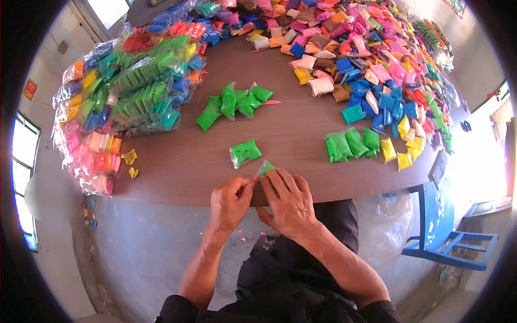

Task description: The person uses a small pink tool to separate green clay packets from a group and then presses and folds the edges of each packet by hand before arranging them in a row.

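Near the table's front edge, my right hand (286,202) has its fingers curled over a small green packet (264,169), pressing it against the tabletop. Much of that packet is hidden under the fingers. My left hand (231,200) is closed in a pinch beside it, with a thin pink strip (254,179) showing at the fingertips and reaching the packet's edge. Just beyond lies another green packet (245,152) in clear film. Farther back is a loose group of green packets (228,101), with a pink piece (271,102) beside it.
Bagged colored packets (141,91) are stacked at the left of the brown table (177,167). A large heap of loose packets (371,64) covers the back right. Several green packets (353,144) sit at right, near yellow ones (405,160). A blue chair (447,231) stands right of the table.
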A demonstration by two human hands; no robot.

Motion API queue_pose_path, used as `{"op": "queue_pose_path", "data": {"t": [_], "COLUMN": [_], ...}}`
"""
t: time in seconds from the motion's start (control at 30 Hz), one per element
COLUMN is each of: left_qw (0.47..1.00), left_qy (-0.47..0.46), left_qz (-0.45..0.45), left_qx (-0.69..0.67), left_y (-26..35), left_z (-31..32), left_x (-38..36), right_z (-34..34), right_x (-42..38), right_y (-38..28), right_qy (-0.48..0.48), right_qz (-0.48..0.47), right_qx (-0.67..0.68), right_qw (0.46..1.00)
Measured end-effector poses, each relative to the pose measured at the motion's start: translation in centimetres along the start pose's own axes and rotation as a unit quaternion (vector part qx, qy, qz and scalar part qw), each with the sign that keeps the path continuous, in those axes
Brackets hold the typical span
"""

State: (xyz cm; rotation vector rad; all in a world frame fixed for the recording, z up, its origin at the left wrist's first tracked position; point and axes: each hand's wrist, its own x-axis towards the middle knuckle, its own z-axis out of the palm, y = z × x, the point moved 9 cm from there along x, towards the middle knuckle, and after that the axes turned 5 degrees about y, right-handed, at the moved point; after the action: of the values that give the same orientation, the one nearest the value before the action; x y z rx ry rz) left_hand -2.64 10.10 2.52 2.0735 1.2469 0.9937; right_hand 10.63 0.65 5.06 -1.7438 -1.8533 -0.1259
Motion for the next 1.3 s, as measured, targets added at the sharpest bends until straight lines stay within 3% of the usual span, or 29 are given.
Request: {"op": "queue_pose_path", "data": {"t": [0.47,0.67,0.87,1.0,1.2,1.3], "left_qw": [0.998,0.999,0.998,0.997,0.995,0.995], "left_qy": [0.002,0.018,0.005,-0.037,0.001,0.011], "left_qz": [0.004,-0.016,0.05,0.065,0.104,0.065], "left_qx": [0.064,-0.032,-0.039,-0.019,0.007,0.071], "left_y": [-0.4,1.1,4.2,3.7,3.1,1.9], "left_z": [-0.5,-0.9,-0.3,2.9,2.1,0.9], "left_x": [0.3,-0.2,-1.1,-2.3,-1.8,-1.2], "right_z": [-0.1,-1.0,-2.4,-2.0,-1.5,-1.4], "right_x": [0.2,-0.5,-1.7,-2.6,-1.9,-2.0], "right_y": [0.0,1.0,3.8,4.6,4.3,4.4], "right_qy": [-0.015,0.003,0.036,0.072,0.108,0.11], "right_qz": [0.013,0.028,0.066,0.084,0.11,0.121], "right_qx": [0.005,0.07,0.084,0.088,0.071,0.072], "right_qw": [1.0,0.997,0.994,0.99,0.985,0.984]}}
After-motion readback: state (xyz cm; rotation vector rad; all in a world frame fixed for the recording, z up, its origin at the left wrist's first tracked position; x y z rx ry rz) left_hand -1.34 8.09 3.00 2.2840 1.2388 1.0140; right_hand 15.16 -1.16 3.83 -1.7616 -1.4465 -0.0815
